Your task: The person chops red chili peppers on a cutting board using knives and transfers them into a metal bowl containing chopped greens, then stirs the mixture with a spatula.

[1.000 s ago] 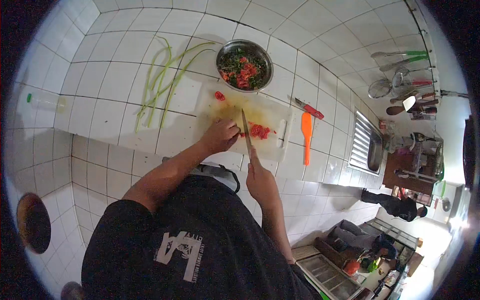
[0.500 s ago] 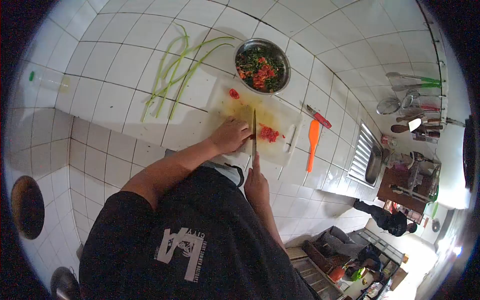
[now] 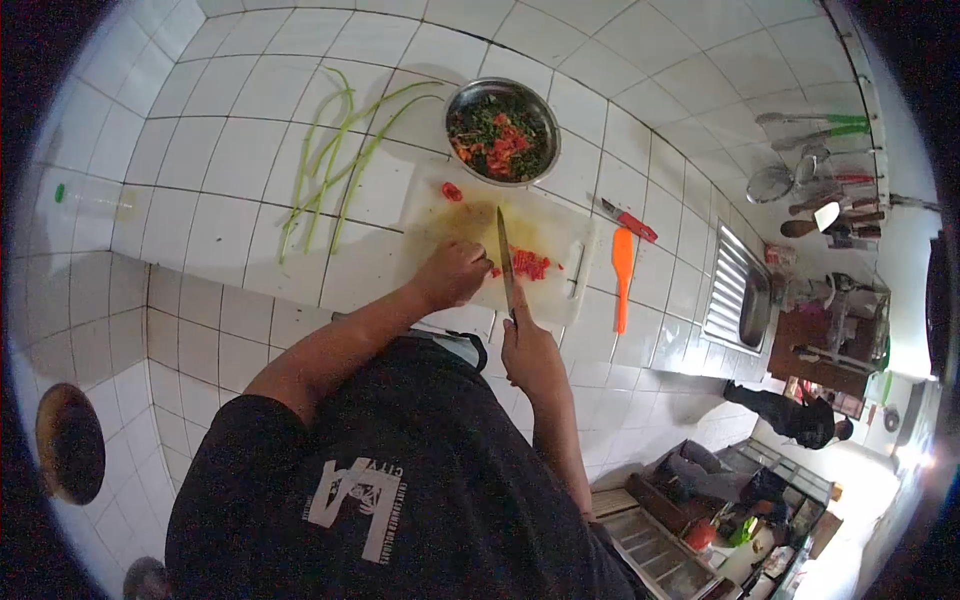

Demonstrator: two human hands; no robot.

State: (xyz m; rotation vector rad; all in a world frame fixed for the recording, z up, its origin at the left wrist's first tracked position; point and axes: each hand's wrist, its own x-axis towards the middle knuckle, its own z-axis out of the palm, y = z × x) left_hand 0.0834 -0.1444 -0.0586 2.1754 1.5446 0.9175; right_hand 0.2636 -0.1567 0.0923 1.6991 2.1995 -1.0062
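Two bare hands work over a white cutting board [image 3: 575,232] on a tiled counter [image 3: 235,165], and we find a knife [image 3: 504,238] clasped in one of them. The right hand [image 3: 534,350] wraps its fingers around the handle, the blade pointing away from the body and over the board. The left hand [image 3: 455,274] sits just beside the blade with its fingers curled in; whether anything is pinched beneath them, we cannot tell. Chopped red pieces [image 3: 531,265] lie on the board to the right of the blade, and a single red slice [image 3: 452,191] rests near the board's far edge, where a yellowish wet stain spreads.

Just beyond the board we see a metal bowl [image 3: 554,158], filled with chopped greens [image 3: 478,115] and topped with a heap of red bits [image 3: 506,150]. At left, a clear bottle [image 3: 95,200] with a green cap stands apart, its contents too faint for us to read. Long green stems [image 3: 365,157] cross one another on the tiles between bottle and bowl. To the right of the board lie an orange spatula [image 3: 623,262] and a small red-handled knife [image 3: 635,225], with a metal sink [image 3: 752,312] farther along. A person in dark clothes [image 3: 797,416] appears in the background
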